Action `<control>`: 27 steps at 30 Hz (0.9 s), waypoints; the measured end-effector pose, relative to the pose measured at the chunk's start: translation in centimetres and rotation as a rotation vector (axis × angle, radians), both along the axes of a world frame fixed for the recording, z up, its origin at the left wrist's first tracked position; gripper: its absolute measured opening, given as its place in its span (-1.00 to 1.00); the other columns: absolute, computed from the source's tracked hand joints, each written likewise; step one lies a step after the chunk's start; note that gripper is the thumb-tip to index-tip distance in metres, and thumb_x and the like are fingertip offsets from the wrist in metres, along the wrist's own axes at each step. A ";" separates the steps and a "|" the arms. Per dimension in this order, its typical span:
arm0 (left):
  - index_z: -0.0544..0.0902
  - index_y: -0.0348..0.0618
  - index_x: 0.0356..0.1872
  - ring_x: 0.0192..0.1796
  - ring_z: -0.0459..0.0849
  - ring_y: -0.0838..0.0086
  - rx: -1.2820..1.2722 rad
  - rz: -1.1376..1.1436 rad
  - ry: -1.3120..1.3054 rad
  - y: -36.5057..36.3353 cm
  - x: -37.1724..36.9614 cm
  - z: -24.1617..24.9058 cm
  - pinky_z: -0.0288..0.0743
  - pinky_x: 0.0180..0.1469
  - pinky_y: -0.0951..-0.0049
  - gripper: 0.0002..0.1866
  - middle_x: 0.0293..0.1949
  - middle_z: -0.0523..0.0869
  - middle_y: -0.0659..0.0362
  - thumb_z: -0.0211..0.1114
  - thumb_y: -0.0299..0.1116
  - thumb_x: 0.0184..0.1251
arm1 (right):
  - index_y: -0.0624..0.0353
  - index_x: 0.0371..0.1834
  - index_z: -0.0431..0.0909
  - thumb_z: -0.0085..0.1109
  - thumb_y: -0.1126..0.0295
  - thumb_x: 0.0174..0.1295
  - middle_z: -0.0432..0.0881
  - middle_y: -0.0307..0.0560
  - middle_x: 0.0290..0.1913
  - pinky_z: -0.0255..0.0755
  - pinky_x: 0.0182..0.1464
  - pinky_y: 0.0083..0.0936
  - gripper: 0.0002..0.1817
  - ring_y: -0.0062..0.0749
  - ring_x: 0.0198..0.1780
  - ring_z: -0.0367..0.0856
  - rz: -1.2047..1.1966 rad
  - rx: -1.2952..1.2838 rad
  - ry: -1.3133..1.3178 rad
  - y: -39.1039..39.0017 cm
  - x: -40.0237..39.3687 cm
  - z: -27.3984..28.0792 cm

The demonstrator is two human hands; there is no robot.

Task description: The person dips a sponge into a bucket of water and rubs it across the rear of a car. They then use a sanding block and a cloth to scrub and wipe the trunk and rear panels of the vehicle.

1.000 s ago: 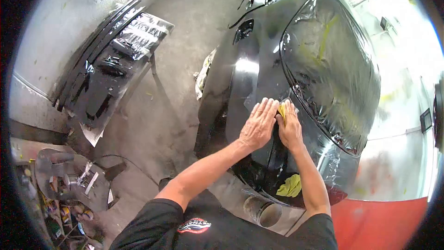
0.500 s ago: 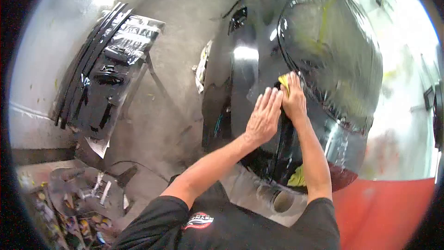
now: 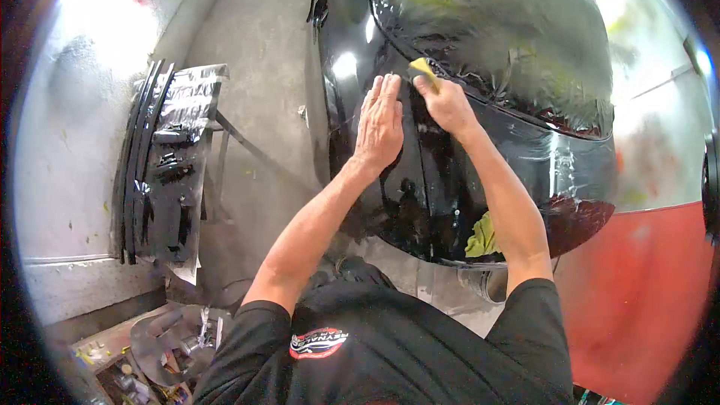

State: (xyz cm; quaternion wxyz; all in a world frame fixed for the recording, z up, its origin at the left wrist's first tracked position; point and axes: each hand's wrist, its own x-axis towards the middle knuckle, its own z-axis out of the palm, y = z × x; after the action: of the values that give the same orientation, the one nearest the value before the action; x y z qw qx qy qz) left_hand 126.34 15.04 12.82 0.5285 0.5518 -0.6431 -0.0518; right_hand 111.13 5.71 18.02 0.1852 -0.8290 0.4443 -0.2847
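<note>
Flat on the glossy black car body (image 3: 409,195), my left hand (image 3: 380,124) has its fingers stretched out and nothing in its grasp. Just to its right, my right hand (image 3: 448,103) pinches a small yellow pad (image 3: 422,69) near the edge of the window area. Thin clear plastic film (image 3: 517,37) covers that window area. A yellow-green cloth (image 3: 481,236) lies lower on the car, beside my right forearm. Which face of the pad touches the paint is hidden.
To the left, a stand (image 3: 244,142) holds a film-covered panel with black strips (image 3: 176,169). A cart with assorted supplies (image 3: 142,375) is at the lower left. A red surface (image 3: 637,285) lies to the right, and an exhaust pipe (image 3: 495,285) shows below the car's edge.
The view has shifted, so the car sits higher and further left. My hands have come apart slightly; the right one still grips the yellow pad, now turned more sideways.
</note>
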 end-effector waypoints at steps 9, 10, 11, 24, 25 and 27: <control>0.45 -0.35 0.45 0.64 0.24 -0.05 0.107 -0.200 -0.399 -5.2 0.7 1.4 0.12 0.65 -0.04 -0.40 0.55 0.39 -0.17 0.20 -0.14 0.55 | 0.15 0.39 0.52 0.20 0.15 0.59 0.61 -0.20 0.30 0.45 0.41 -0.14 -0.55 -0.42 0.28 0.58 -0.234 0.628 -0.931 6.9 -10.6 3.8; 0.46 -0.34 0.45 0.64 0.25 -0.03 0.075 -0.209 -0.406 -5.8 0.6 0.6 0.12 0.65 -0.04 -0.40 0.55 0.39 -0.16 0.19 -0.13 0.56 | 0.15 0.36 0.53 0.19 0.21 0.59 0.61 -0.20 0.28 0.49 0.39 -0.13 -0.60 -0.40 0.28 0.58 -0.251 0.642 -0.954 7.5 -11.4 3.8; 0.46 -0.33 0.45 0.64 0.26 -0.01 0.076 -0.211 -0.429 -5.8 0.5 0.7 0.12 0.65 -0.04 -0.40 0.55 0.40 -0.16 0.18 -0.13 0.57 | 0.16 0.34 0.53 0.23 0.28 0.57 0.62 -0.20 0.26 0.51 0.38 -0.10 -0.62 -0.37 0.28 0.58 -0.225 0.644 -0.934 8.3 -11.8 4.1; 0.57 -0.42 0.33 0.57 0.40 0.04 0.046 -0.555 -0.411 -2.9 3.5 0.1 0.20 0.62 0.05 -0.44 0.43 0.56 -0.15 0.21 -0.13 0.55 | 0.35 0.18 0.68 0.24 0.26 0.56 0.83 0.01 -0.10 0.53 -0.06 -0.43 -0.64 -0.40 -0.16 0.69 -0.423 0.116 -0.154 9.9 -0.7 0.7; 0.56 -0.42 0.33 0.57 0.40 0.05 0.041 -0.604 -0.403 -3.3 4.1 0.0 0.20 0.62 0.06 -0.44 0.43 0.56 -0.14 0.21 -0.13 0.55 | 0.36 0.29 0.62 0.22 0.28 0.57 0.81 0.15 0.06 0.56 0.05 -0.40 -0.60 -0.30 -0.04 0.75 -0.405 0.108 -0.164 10.4 0.5 0.8; 0.55 -0.41 0.35 0.58 0.38 0.06 0.042 -0.678 -0.396 -4.2 5.1 0.3 0.20 0.62 0.05 -0.43 0.45 0.54 -0.11 0.22 -0.12 0.55 | 0.37 0.27 0.62 0.20 0.26 0.59 0.80 0.04 -0.03 0.54 0.01 -0.45 -0.60 -0.42 -0.10 0.68 -0.456 0.128 -0.187 11.6 1.4 0.2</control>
State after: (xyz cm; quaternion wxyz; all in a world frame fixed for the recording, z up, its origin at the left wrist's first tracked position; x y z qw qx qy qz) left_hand 131.40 10.81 13.12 0.3358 0.3182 -0.8771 -0.1290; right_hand 112.53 17.32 18.20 0.2089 -0.6641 0.6177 -0.3658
